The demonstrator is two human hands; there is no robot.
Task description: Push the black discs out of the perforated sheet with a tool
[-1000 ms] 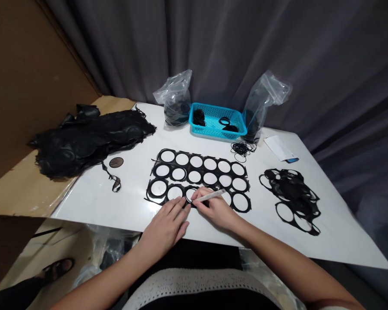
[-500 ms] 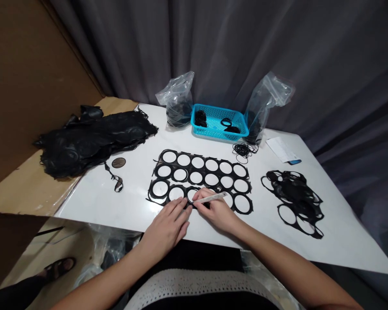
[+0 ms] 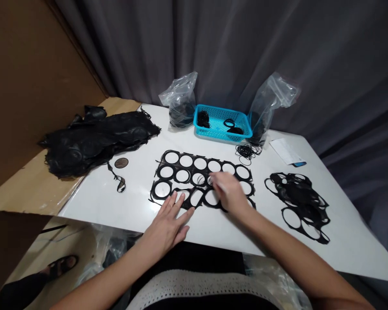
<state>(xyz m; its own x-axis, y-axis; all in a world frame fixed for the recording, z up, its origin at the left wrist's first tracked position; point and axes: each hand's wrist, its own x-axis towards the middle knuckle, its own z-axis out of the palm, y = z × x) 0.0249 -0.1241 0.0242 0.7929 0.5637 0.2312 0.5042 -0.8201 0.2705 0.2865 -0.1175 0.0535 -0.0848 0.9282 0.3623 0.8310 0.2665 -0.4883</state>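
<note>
A thin black rubber sheet point(image 3: 187, 167) with rows of round holes lies on the white table in front of me. My left hand point(image 3: 168, 219) rests flat on its near edge, fingers spread. Above the sheet's middle row is my right hand point(image 3: 229, 191), its fingers closed in a pinch. Between them is a slim white stick-like tool, blurred by motion and mostly hidden. A thin blurred ring point(image 3: 199, 178) shows just left of the fingertips; whether it hangs from the tool I cannot tell. One near-row hole beside my left hand is pulled narrow.
A blue basket point(image 3: 223, 135) with black rings stands at the back between two clear bags point(image 3: 182, 110) point(image 3: 265, 114). Loose rings point(image 3: 247, 150) lie before it. Black sheets are heaped left point(image 3: 93, 142); holed scraps point(image 3: 297, 198) lie right. A dark disc point(image 3: 121, 162) and paper point(image 3: 286, 150) are nearby.
My right hand has moved from the near row up and right over the middle row with the white tool. The near row has become distorted. My left hand stays near the front edge, fingers more spread.
</note>
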